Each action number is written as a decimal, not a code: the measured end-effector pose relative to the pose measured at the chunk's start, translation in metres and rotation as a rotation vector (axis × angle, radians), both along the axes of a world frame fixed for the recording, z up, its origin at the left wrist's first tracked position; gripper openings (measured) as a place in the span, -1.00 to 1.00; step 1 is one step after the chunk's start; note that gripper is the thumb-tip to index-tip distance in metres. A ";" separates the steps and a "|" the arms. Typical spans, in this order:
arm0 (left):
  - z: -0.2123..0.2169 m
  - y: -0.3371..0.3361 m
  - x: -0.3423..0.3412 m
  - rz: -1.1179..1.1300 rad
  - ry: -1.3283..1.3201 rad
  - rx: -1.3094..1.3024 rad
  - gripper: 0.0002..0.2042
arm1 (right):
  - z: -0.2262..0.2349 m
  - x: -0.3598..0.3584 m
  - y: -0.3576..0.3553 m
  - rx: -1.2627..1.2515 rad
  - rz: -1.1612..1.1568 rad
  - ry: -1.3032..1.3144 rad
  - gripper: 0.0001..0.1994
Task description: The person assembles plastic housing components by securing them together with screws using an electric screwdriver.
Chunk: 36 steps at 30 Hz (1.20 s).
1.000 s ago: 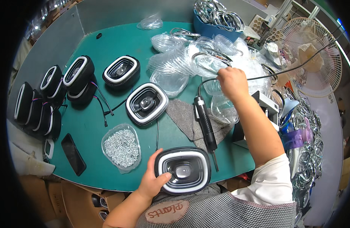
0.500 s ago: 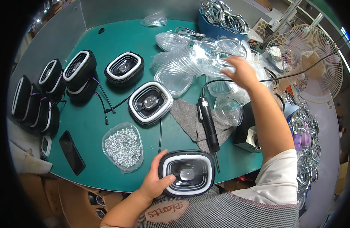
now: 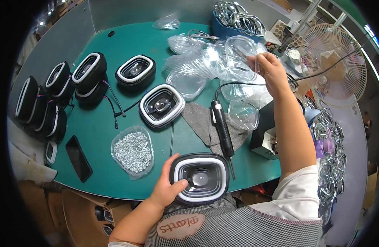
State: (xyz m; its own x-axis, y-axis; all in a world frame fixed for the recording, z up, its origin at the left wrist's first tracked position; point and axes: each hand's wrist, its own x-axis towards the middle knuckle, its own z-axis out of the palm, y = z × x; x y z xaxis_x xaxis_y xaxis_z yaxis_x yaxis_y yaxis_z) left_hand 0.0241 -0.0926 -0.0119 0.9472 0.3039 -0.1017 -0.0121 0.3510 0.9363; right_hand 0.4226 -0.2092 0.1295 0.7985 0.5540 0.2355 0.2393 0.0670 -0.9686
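Observation:
Near the table's front edge, my left hand [image 3: 165,190] grips a black oval lamp [image 3: 200,178] with a white ring, its thumb lying on the lamp's face. Over the pile of clear plastic covers [image 3: 193,61], my right hand [image 3: 275,75] pinches one clear cover [image 3: 240,46] by its edge, tilted up. A black electric screwdriver [image 3: 223,131] lies on a grey cloth [image 3: 201,123] just beyond the lamp. Another such lamp [image 3: 161,106] sits on the green table farther back, its cable trailing toward me.
Several finished-looking lamps [image 3: 88,72] stand at the left. A clear dish of screws [image 3: 133,151] and a black phone [image 3: 78,158] lie left of my left hand. At right are a black box [image 3: 263,127], a fan [image 3: 333,61] and chrome rings [image 3: 331,164]; a blue bin [image 3: 222,29] stands behind.
My right hand has taken hold of a clear cover and raised it off the pile. My left hand keeps its grip on the lamp. The whole view has shifted slightly.

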 end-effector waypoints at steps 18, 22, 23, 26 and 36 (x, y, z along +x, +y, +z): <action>-0.005 -0.017 -0.001 0.171 -0.027 -0.218 -0.34 | -0.021 -0.160 -0.058 -0.242 0.347 0.408 -0.69; -0.011 -0.019 0.002 0.182 -0.012 -0.109 -0.40 | -0.027 -0.168 -0.058 -0.408 0.590 0.300 -0.69; -0.014 -0.019 0.000 0.184 -0.001 -0.076 -0.40 | -0.032 -0.171 -0.053 -0.457 0.608 0.271 -0.69; -0.016 -0.021 0.002 0.179 0.004 -0.007 -0.41 | -0.039 -0.185 -0.033 -0.532 0.647 0.214 -0.68; -0.018 -0.018 0.001 0.174 -0.008 -0.040 -0.35 | -0.056 -0.187 -0.006 -0.605 0.691 0.014 -0.69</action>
